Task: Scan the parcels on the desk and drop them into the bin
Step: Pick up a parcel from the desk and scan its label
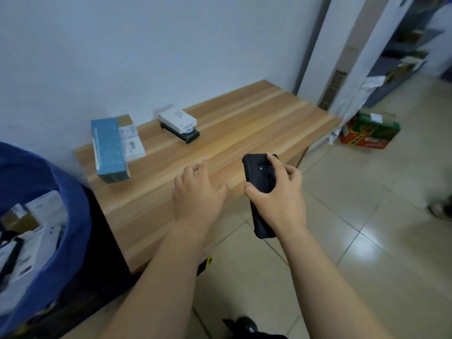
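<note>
Right hand: fingers curled round scanner.
Left hand: fingers loosely spread over desk, holding nothing.
Parcels: blue box, white box.

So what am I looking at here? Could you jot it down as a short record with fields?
Setting: wooden desk against a white wall
Right hand: grips a black handheld scanner
Left hand: open, over the desk's front edge, holding nothing
Parcels on desk: blue box on a white box; small white box on a black box
Bin: blue bin left of the desk, already holding boxes
Floor: red and green carton beyond the desk
</note>
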